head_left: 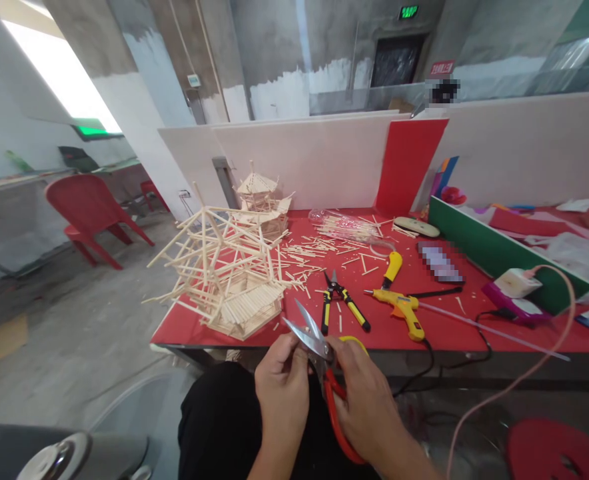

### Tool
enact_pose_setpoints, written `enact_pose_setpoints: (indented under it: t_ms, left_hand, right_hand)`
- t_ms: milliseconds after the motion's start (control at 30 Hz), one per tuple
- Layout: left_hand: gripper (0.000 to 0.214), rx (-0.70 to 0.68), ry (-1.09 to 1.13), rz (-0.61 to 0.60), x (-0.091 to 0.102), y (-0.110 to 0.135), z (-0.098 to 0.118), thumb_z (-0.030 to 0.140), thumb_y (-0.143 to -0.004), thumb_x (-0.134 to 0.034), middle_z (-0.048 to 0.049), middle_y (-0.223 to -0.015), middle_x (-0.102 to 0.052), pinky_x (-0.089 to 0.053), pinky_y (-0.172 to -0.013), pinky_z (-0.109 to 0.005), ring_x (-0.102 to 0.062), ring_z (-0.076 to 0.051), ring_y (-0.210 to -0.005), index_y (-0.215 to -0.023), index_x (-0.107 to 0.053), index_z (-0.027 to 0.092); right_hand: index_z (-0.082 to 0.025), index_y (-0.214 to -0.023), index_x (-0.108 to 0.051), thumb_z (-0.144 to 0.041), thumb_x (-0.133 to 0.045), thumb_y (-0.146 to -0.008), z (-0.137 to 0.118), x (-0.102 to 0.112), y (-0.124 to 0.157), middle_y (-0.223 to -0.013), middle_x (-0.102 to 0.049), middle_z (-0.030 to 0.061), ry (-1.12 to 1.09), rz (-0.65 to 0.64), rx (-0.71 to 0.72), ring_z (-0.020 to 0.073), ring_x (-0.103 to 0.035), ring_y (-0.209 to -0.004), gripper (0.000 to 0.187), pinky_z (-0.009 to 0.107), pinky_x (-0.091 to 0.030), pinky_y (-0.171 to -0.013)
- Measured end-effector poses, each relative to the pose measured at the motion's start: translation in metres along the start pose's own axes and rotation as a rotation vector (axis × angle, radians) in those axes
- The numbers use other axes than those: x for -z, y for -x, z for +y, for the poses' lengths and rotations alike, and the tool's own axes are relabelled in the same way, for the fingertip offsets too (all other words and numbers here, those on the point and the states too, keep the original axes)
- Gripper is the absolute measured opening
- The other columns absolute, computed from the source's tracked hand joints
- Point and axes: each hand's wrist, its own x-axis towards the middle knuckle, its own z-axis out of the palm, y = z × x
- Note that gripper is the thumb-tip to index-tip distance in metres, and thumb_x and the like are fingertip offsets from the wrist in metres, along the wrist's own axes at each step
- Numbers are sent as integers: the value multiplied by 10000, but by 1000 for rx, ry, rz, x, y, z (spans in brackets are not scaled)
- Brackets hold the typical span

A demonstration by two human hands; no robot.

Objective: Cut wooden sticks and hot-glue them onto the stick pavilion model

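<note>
My right hand point(367, 397) grips the red handles of a pair of scissors point(319, 353), whose blades stand apart and point up-left. My left hand point(282, 380) is closed in a pinch right at the blades; what it pinches is too small to make out. Both hands are over my lap, just in front of the red table point(444, 327). A tilted wooden stick structure point(224, 267) stands on the table's left end, beyond my left hand.
Yellow-handled pliers point(339, 303), a yellow glue gun point(399, 307), loose wooden sticks point(319, 250), a phone point(439, 262) and a smaller stick pagoda point(262, 200) lie on the table. A green board point(494, 250) stands at right. A red chair point(92, 213) is far left.
</note>
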Motion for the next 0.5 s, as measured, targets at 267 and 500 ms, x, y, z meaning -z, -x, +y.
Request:
enact_pose_setpoints:
  t_ms: [267, 500]
  left_hand:
    - [158, -152, -181, 1, 4, 3, 0, 191, -841, -599, 10, -668, -617, -454, -580, -193, -549, -120, -604, -708, -684, 196]
    - [176, -249, -258, -10, 4, 4, 7, 159, -853, -584, 7, -671, -643, -455, -605, -203, -572, -124, -607, -759, -722, 214]
  right_hand:
    - [-221, -1318, -414, -62, -464, -703, -2, -5, 0, -1005, -563, 92, -4, 17, 23, 262, -580, -909, 637, 402, -525, -743]
    - [-195, -1332, -448, -81, -476, -770, 8, -20, 3, -1008, -636, 98, -151, 107, 98, 238, -630, -894, 574, 362, -543, -750]
